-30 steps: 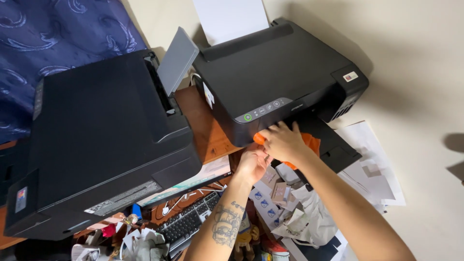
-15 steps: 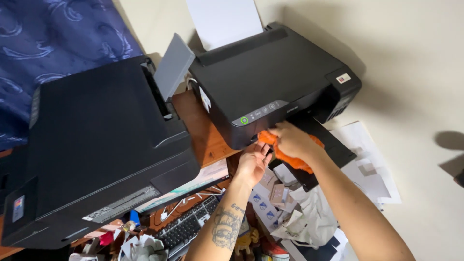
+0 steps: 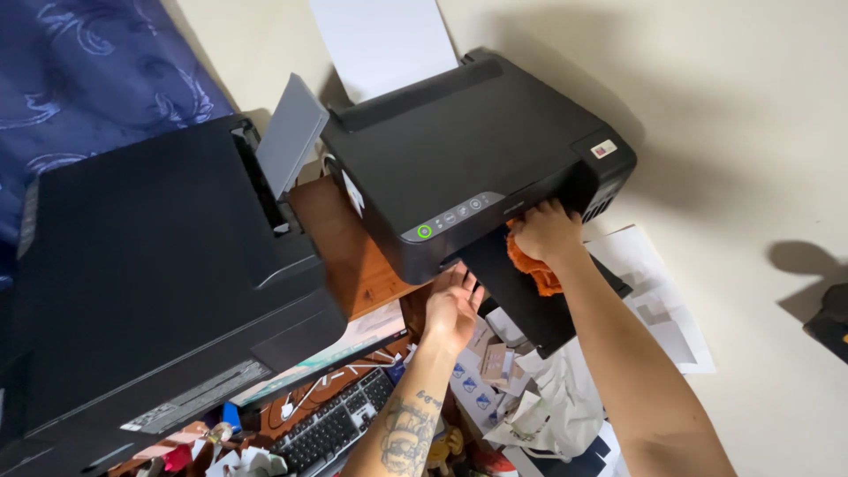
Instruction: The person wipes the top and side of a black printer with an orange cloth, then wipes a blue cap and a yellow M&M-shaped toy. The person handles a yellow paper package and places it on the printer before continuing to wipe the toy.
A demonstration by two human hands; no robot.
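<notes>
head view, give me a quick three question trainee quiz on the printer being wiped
1. True or false: the right hand presses an orange cloth against the front of the right printer.
2. What does the left hand touch? A) keyboard B) the printer's black output tray C) white paper
3. Fill in: the lit ring on the printer's button panel is ____.

Key: 1 true; 2 B; 3 green

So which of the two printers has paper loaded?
The right printer, the one both hands touch: a white sheet stands in its rear feed. The left printer shows none.
</notes>
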